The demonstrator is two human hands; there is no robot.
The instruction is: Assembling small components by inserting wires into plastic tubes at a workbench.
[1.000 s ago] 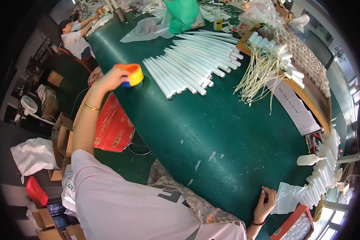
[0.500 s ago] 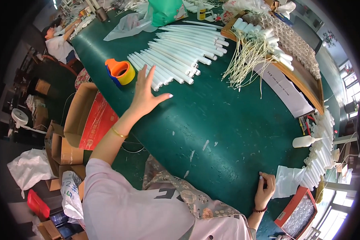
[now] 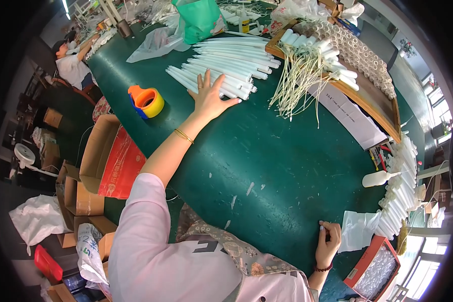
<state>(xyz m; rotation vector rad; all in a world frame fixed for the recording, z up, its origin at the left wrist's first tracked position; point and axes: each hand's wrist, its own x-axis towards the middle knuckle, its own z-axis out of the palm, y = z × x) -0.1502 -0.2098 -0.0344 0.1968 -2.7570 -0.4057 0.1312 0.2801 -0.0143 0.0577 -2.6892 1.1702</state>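
Long white taper candles (image 3: pixel 231 60) lie side by side in a fan across the far middle of the green table (image 3: pixel 282 146). My left hand (image 3: pixel 210 100) reaches over the near ends of the left-hand candles, its fingers spread and touching or just above them. Left of it stands a tape dispenser (image 3: pixel 148 102), orange, yellow and blue. Low on the right, my right hand (image 3: pixel 329 244) rests by the table's near edge, fingers loosely curled, with nothing visible in them. Beside that hand lies a clear plastic bag (image 3: pixel 355 229).
At the far right, a wooden tray (image 3: pixel 387 113) holds white tubes with pale wires (image 3: pixel 297 83). A white squeeze bottle (image 3: pixel 379 178) lies near stacked white tubes (image 3: pixel 400 201) and a red box (image 3: pixel 372 272). Cardboard boxes (image 3: pixel 98 151) stand left of the table; another person (image 3: pixel 73 68) sits far left.
My left hand has moved right and onto the near ends of the candles. The view has shifted slightly; my right hand stays by the table edge.
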